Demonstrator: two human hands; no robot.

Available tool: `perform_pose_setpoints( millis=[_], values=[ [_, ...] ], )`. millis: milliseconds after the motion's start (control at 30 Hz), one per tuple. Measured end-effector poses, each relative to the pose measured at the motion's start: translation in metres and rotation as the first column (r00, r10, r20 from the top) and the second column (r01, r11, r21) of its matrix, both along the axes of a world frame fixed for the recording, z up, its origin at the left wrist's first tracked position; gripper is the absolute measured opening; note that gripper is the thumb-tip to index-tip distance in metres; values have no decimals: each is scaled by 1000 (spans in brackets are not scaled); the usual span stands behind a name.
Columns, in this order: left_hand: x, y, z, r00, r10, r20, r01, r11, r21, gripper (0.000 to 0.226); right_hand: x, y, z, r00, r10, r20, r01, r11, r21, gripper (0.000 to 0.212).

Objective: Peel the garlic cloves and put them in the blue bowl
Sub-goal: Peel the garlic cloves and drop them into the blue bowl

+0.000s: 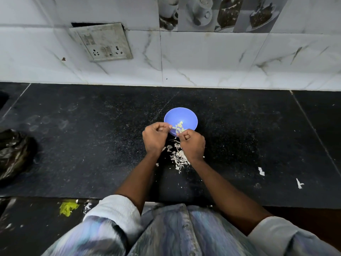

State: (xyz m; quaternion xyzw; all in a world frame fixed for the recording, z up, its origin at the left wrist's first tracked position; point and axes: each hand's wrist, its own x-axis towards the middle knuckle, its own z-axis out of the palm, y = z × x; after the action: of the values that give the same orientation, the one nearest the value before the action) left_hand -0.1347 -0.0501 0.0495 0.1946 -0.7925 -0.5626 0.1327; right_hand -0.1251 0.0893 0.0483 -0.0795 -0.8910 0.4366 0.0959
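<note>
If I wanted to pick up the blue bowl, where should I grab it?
Probably by the far rim of the blue bowl, reaching in from the wall side or the right. The left hand and right hand crowd its near edge, and the peeled cloves lie inside, so keep it level.

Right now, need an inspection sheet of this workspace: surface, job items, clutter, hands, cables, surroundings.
Surface: black stone counter, speckled with white flecks.
Job's things: blue bowl holding peeled garlic cloves.
Clutter: garlic skins piled near the bowl; white scraps at right; dark plastic bag at left.
Hands: left hand and right hand both curled at the bowl's near rim, pinching something small; what it is cannot be told.
Cables: nothing seen.
Surroundings: marble-tiled wall, loose socket plate.
</note>
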Motion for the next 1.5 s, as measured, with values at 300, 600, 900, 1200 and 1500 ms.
perform_pose_setpoints(
  millis=[300, 600, 900, 1200, 1500],
  values=[
    [41, -50, -29, 989, 66, 134, -63, 998, -27, 45, 8, -43, -10, 860, 404, 312, -499, 791, 353, 34],
    [51, -68, -39, 978, 95, 188, -90, 995, -34, 43, 11, -58, -11, 826, 417, 380, -564, 596, 572, 23],
    [45, -50, -34, 991, -37, 129, 24, 995, 98, 8, 13, -38, -19, 931, 293, 220, -352, 878, 323, 27],
    [42, -7, -27, 955, -269, 129, 268, 963, 26, 36, 26, -5, -18, 965, 35, 259, 39, 961, -275, 29],
    [47, 36, -22, 952, -294, 80, 303, 939, -161, 29, 14, 19, 2, 800, 66, 596, 408, 669, -622, 19]
  ],
)
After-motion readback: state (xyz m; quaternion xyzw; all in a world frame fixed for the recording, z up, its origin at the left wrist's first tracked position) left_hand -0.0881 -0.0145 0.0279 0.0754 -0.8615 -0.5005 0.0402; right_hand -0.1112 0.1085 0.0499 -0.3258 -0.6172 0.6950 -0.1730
